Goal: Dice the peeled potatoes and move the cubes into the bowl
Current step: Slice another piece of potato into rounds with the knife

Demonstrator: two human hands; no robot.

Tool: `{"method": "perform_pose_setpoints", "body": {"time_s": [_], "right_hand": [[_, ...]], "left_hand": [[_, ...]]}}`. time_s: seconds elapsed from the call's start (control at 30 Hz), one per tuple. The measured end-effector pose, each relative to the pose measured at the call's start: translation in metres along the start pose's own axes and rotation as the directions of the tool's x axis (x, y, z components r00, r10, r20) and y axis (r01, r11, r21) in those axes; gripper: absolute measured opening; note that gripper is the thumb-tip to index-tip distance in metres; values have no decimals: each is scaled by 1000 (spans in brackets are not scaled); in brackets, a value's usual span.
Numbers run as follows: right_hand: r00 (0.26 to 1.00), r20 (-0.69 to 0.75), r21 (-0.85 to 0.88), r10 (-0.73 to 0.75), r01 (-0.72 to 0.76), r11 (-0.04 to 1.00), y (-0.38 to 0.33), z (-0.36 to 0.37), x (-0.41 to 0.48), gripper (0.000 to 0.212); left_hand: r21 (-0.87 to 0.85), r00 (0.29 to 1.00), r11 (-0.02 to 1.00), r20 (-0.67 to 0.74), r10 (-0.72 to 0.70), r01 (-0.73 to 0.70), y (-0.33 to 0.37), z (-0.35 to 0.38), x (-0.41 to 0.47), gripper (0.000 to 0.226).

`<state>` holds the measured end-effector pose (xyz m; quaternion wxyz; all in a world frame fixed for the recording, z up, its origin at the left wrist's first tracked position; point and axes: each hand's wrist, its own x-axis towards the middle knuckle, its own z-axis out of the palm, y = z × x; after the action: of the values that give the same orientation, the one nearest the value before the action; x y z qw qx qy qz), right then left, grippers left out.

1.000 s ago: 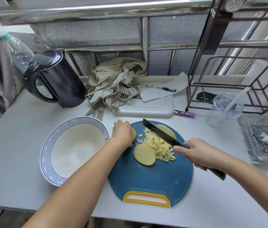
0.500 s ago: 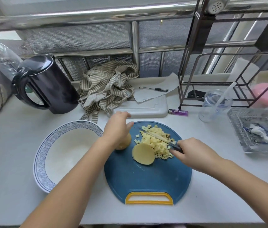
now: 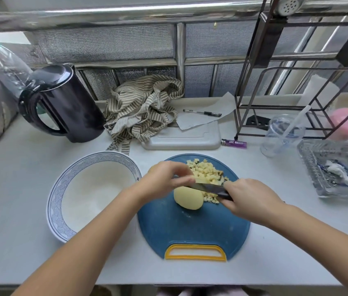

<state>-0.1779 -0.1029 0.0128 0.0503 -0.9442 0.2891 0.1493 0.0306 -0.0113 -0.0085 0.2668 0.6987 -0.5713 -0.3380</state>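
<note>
On the blue cutting board (image 3: 190, 228) a peeled potato half (image 3: 188, 199) lies at the middle, with the diced cubes (image 3: 203, 170) just behind it, and the right hand (image 3: 247, 197) clenches the handle of the knife (image 3: 209, 188). The left hand (image 3: 164, 180) curls its fingers at the blade tip, but I cannot tell what they grasp. The bowl (image 3: 56, 193) stands left of the board and the purple lighter (image 3: 234, 143) lies behind it; the writing on both is unreadable.

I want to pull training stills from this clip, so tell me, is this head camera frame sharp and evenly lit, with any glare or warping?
Head view: soft, even daylight with only faint shadows; a glare streak runs along the steel rail and there is sheen on the kettle; strong wide-angle bending at the edges, where the bottle looks stretched; the knife and potato cubes at centre are reasonably sharp.
</note>
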Motion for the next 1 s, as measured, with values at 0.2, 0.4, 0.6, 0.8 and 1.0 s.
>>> {"method": "perform_pose_setpoints", "body": {"time_s": [0.2,0.4,0.6,0.8,1.0], "right_hand": [[986,97,200,137,-154,968,17,14,-4,38],[959,95,456,268,-281,844,41,20,-3,50],[968,102,538,229,-248,806,55,19,1,51],[979,96,620,178,-199,759,60,27,3,50],[987,61,655,146,-150,740,60,32,4,49]], "left_hand": [[33,941,996,-326,95,-89,21,-19,1,16],[275,988,959,112,-109,75,22,-9,3,13],[349,921,926,295,-253,143,-3,34,17,24],[331,976,922,17,-219,201,-13,55,17,35],[530,975,825,-14,-223,196,-14,75,6,98]]}}
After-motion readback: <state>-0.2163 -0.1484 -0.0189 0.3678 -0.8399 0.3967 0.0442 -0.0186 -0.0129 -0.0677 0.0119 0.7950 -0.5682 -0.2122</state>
